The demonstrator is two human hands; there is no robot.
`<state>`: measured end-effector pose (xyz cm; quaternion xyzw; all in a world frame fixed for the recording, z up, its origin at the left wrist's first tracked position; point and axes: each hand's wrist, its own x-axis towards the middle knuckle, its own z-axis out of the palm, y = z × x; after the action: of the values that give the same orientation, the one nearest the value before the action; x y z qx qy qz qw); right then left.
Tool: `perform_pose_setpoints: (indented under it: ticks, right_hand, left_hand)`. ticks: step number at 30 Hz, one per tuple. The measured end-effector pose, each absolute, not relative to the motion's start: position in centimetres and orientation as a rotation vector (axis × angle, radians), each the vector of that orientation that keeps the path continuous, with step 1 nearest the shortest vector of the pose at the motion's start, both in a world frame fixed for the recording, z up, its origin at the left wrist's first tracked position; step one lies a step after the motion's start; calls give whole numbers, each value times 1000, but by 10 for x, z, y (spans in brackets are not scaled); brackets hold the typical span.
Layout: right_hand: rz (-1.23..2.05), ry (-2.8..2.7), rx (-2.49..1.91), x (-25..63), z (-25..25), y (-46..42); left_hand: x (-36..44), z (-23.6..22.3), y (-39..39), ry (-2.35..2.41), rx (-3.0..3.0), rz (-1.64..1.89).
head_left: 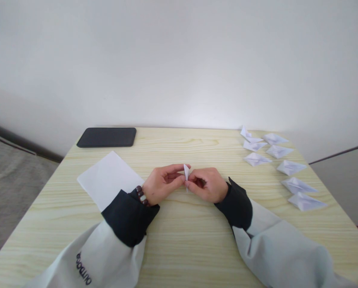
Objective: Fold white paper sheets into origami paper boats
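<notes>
A small folded piece of white paper point(186, 171) stands on edge between my hands, over the middle of the table. My left hand point(163, 182) pinches it from the left, with the index finger stretched along its far side. From the right, my right hand point(207, 185) grips the same paper between thumb and curled fingers. The fingertips of both hands nearly meet on it and hide part of its folds. Beside my left wrist lies white paper point(108, 176), flat on the table.
Several folded white paper boats point(291, 167) lie in two rough columns on the right side of the wood-grain table point(191, 248). A dark, flat phone-like slab point(107, 137) rests at the back left. A white wall point(179, 64) rises behind the table's far edge.
</notes>
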<state>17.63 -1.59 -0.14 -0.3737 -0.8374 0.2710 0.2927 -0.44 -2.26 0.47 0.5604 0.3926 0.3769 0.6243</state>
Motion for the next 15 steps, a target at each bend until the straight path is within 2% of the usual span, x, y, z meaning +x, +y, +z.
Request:
perform_pose_setpoints:
  ticks: [15]
  right_hand:
    - [694, -2255, -976, 177, -2, -16]
  left_hand:
    - [-3, 7, -24, 942, 1337, 832]
